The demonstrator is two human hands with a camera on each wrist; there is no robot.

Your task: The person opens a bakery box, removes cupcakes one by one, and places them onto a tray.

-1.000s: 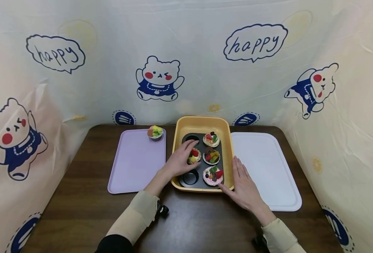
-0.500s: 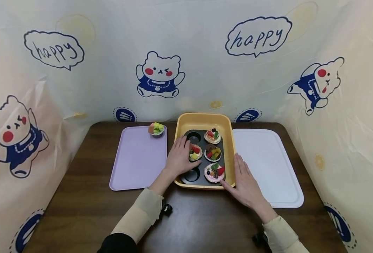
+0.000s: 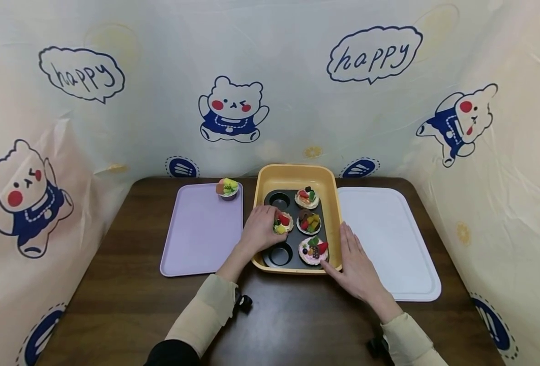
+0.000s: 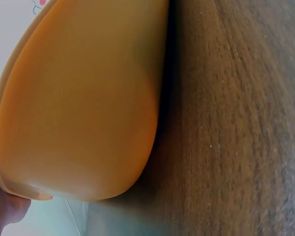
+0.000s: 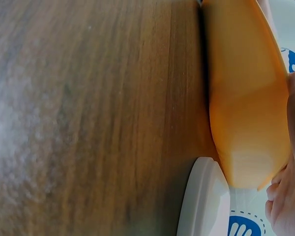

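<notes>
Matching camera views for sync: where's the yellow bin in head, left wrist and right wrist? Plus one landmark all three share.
Head: yellow bin right of centre, between the purple tray and the white tray.
Left wrist: large, filling most of the left half, cut off at the top.
Right wrist: right side, from the top edge to below mid-height.
Shared landmark: the dark wooden table, visible in all three.

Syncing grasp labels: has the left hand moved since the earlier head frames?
Yes, slightly toward the near side: measured from the far rim of the yellow bin, the left hand has drawn back, and now grips the middle-left fruit tart.
</notes>
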